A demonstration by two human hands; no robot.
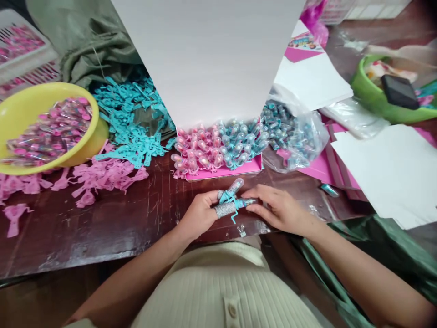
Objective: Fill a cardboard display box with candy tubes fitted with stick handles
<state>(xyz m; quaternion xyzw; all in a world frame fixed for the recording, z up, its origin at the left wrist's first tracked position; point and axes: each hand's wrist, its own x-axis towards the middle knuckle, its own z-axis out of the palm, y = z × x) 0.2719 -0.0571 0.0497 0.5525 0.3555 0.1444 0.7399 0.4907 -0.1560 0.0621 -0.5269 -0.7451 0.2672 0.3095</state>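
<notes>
Near the table's front edge, my left hand (201, 212) grips a small turquoise plastic piece (229, 197) with a clear-capped capsule in it. Silvery wrapping covers a finger and the thumb tip of this hand. My right hand (276, 209) pinches a blue-teal capsule (246, 202) against the turquoise piece from the right. Just beyond both hands stands a display box (223, 172) with a tall white back panel and a pink front edge. Pink capsules (204, 159) fill its left half, and teal capsules (241, 158) fill its right half.
A yellow bowl (97, 136) of pink capsules sits left, beside turquoise pieces (136, 141) and pink pieces (109, 175). Rightward are a clear bag (317, 136) of teal capsules, a loose capsule (329, 190), white sheets (389, 168) and a green basin (372, 98) with a phone (399, 91).
</notes>
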